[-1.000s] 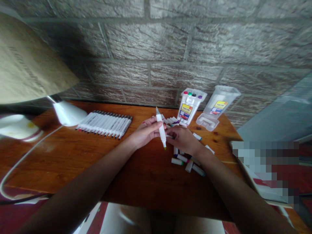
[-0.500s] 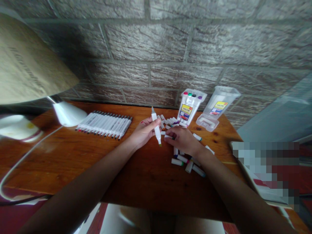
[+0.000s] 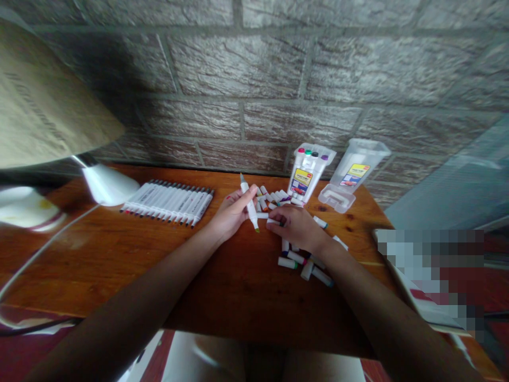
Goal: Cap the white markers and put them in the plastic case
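Observation:
My left hand (image 3: 230,217) is closed around an uncapped white double-ended marker (image 3: 250,208), which leans with its grey tip up and its yellowish tip down. To the right, my right hand (image 3: 297,224) is low over the table among loose white marker caps, its thumb and fingers closed on one white cap (image 3: 273,221). Caps with coloured ends lie around it: one with a green end (image 3: 287,262) in front, others behind near both hands, partly hidden by my right hand and forearm.
Capless markers (image 3: 169,201) lie in a row on the wooden table (image 3: 222,297). A clear case (image 3: 304,178) holding several markers stands near the brick wall, beside an open clear case (image 3: 356,170). A lamp (image 3: 107,183) and a white cord are at left; a pixelated object sits at right.
The marker in my left hand has tilted slightly and shifted a little left. My right hand stays at the caps, hardly moved. The whole view has shifted slightly.

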Available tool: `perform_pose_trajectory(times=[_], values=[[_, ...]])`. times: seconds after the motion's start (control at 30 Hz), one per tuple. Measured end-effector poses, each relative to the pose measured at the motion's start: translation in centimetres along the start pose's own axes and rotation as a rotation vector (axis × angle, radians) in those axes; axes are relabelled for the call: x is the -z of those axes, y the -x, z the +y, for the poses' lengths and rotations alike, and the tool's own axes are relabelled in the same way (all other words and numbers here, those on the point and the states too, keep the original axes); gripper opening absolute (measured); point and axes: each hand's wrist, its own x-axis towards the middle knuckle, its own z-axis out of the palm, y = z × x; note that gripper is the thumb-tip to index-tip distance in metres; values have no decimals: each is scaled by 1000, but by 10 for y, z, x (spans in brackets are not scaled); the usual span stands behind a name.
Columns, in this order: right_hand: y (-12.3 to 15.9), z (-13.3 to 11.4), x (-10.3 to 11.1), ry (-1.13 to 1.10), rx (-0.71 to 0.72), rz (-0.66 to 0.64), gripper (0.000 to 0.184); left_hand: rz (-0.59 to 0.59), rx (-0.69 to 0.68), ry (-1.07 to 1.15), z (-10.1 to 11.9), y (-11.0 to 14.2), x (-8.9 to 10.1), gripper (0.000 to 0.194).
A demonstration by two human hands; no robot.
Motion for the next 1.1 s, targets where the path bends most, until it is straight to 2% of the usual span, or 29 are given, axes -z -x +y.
perform_pose_trajectory(times=[0.27,0.77,0.9,1.0,1.1], values=[[-1,3,-1,3,33,9,6,-11,-5,0,-4,-1,3,52],[0,0,0,13,6,14,7,-20,-14,27,-4,-1,4,45],[1,1,3,-69,-12,16,6,-21,-23,36,-3,-1,4,45],[0,5,19,-242,9,142,10,-22,-31,39,-2,-1,3,46],[1,10,45,-464,-39,451,16,15,-16,61,-1,-2,3,45]])
